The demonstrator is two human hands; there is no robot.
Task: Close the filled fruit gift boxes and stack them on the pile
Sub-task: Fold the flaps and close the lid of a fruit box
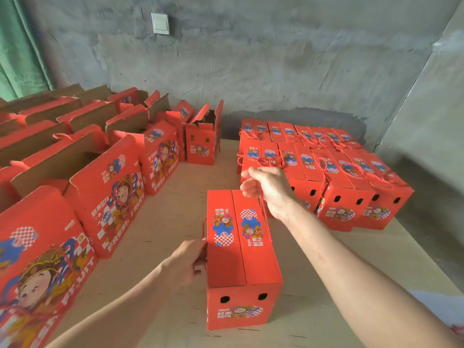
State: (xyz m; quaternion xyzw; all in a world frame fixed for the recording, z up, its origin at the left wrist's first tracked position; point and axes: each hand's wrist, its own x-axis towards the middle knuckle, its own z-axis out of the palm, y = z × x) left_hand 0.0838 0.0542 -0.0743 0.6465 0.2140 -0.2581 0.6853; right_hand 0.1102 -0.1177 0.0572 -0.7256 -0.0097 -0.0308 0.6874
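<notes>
While right grip pinches cord, left grip clasps closed box; pile just behind, open boxes left

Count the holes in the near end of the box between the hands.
2: left hole and right hole, on the box's near end above the label. Other sides may hide more.

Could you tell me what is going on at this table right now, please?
A person is working on a closed red box in the middle of the table. The right hand pinches the box's cord handle and lifts it at the far side, while the left hand curls round the cord at the box's left side. A pile of closed boxes sits to the right, and open boxes stand in rows on the left. This box is not yet on the pile.
</notes>
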